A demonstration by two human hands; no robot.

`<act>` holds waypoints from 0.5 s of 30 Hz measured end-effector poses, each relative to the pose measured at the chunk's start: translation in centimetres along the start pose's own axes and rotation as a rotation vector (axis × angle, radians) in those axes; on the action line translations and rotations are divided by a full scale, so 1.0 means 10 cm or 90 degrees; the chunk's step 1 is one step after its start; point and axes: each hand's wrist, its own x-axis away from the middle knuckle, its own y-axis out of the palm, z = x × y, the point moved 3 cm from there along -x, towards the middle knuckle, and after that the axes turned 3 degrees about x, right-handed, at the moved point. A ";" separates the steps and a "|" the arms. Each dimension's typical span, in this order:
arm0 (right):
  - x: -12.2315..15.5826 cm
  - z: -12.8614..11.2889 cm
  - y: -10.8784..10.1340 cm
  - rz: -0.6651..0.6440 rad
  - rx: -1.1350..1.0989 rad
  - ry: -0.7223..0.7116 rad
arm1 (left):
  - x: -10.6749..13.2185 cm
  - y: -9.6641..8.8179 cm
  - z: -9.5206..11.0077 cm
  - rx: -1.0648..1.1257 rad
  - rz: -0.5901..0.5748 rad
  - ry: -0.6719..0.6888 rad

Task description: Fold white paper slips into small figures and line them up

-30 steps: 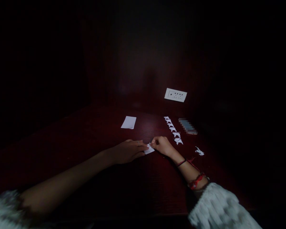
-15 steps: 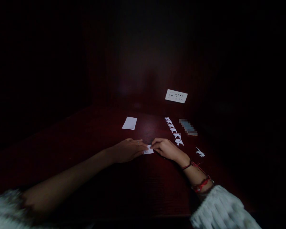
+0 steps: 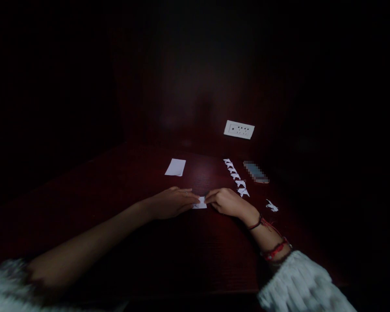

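A small white piece of paper [image 3: 200, 205] with fold lines lies on the dark red table [image 3: 195, 251] between my hands. My left hand [image 3: 173, 202] comes in from the left, its fingertips gripping the paper's left edge; a ring shows on one finger. From the right, my right hand [image 3: 225, 201] pinches the paper's upper right edge between thumb and fingers. Part of the paper is hidden under the fingertips. Just beyond my right hand, several small folded white paper pieces [image 3: 235, 176] stand in a slanting row.
A white stack of paper sheets [image 3: 175, 167] lies beyond my left hand. A blurred phone [image 3: 256, 172] is right of the folded row. Crumpled paper scraps [image 3: 272, 206] lie near my right wrist. A white power socket [image 3: 239, 129] is on the back wall.
Both hands stay at the paper; the left fingers have shifted slightly up and left along its edge. The whole view has moved a little. The other papers lie as before.
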 end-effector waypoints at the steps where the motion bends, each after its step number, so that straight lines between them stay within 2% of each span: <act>1: 0.00 0.01 0.00 0.001 0.002 0.003 | 0.00 0.00 0.00 -0.002 0.000 0.004; 8: 0.02 0.09 0.00 0.051 0.039 0.042 | 0.00 0.00 0.00 -0.025 -0.005 0.012; 15: 0.01 0.04 0.03 0.007 0.008 0.008 | 0.00 0.01 0.01 -0.037 0.009 0.036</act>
